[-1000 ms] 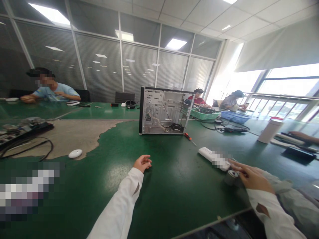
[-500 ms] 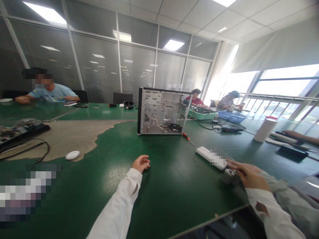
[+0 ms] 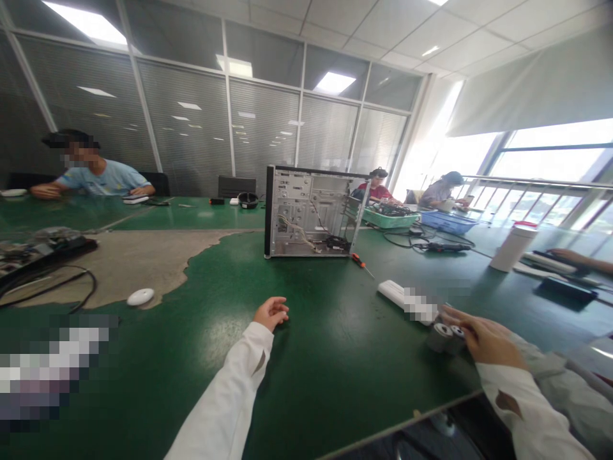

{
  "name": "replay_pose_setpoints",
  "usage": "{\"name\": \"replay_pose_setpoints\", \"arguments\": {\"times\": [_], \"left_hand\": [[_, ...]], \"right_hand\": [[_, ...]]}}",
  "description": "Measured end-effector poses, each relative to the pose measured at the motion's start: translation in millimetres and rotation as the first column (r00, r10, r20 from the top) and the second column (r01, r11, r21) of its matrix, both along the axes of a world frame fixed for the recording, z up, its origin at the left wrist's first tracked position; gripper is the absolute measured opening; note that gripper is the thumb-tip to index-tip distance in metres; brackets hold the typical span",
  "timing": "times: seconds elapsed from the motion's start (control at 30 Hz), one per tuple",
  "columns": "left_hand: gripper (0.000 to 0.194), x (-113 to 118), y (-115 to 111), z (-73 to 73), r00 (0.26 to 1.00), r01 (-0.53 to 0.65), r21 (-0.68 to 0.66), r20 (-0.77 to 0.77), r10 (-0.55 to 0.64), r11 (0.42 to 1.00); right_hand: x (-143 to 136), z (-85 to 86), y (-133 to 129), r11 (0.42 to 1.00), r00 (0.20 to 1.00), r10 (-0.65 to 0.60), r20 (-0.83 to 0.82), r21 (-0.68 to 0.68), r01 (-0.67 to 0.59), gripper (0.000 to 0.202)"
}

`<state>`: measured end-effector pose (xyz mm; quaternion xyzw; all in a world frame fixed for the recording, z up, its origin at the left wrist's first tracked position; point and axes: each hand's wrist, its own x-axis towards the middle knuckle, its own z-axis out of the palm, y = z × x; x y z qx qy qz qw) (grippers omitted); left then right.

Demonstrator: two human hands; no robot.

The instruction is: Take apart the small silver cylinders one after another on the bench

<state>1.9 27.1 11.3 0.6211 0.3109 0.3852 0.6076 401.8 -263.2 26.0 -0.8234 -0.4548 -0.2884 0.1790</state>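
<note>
My left hand (image 3: 272, 314) rests on the green tabletop (image 3: 316, 358). Its fingers are loosely curled and apart, with nothing in them. At the right, the fingers of my right hand (image 3: 495, 345) close on the far side of a small grey cylinder (image 3: 456, 340); its grip is partly hidden. A second grey cylinder (image 3: 439, 338) stands just left of it. Behind them lies a long white box-like object (image 3: 393, 294), partly blurred out. Another person's pale sleeve (image 3: 550, 367) runs close beside my right arm, with a hand partly hidden behind mine.
An open computer case (image 3: 311, 214) stands beyond my left hand. A screwdriver (image 3: 360, 262) lies by its right corner. Farther right are a green basket (image 3: 393, 220), a blue basket (image 3: 447, 223), cables and a white bottle (image 3: 512, 248). A white oval object (image 3: 140, 297) lies left.
My right hand has shifted slightly right, and the cylinder at its fingertips now shows more and sits a little farther from the other one. My left hand stays in place.
</note>
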Motion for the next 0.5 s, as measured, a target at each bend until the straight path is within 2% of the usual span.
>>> {"name": "replay_pose_setpoints", "arguments": {"times": [0.13, 0.3, 0.37, 0.43, 0.5], "left_hand": [[0.034, -0.4, -0.1, -0.3, 1.000, 0.003, -0.002, 0.008, -0.003, 1.000], [0.034, -0.6, -0.2, -1.7, 1.000, 0.003, 0.008, 0.003, -0.004, 1.000], [0.033, -0.5, -0.4, -2.5, 1.000, 0.007, 0.009, 0.005, -0.007, 1.000], [0.033, -0.6, -0.9, -2.8, 1.000, 0.008, 0.011, 0.010, -0.008, 1.000], [0.032, -1.1, -1.6, -2.4, 1.000, 0.006, 0.009, 0.017, -0.006, 1.000]], "right_hand": [[-0.6, 4.3, -1.1, 0.995, 0.996, 0.087, -0.016, -0.051, -0.088, 0.029], [-17.5, 8.7, 0.9, 0.998, 0.996, 0.009, 0.084, -0.060, -0.004, 0.041], [-19.6, 7.2, 4.9, 0.990, 0.991, 0.093, 0.100, -0.120, -0.081, 0.047], [-16.7, 4.8, 10.3, 0.951, 0.974, 0.221, 0.043, -0.232, -0.205, 0.049], [-9.9, 3.2, 15.4, 0.930, 0.962, 0.272, -0.006, -0.255, -0.265, 0.042]]}}
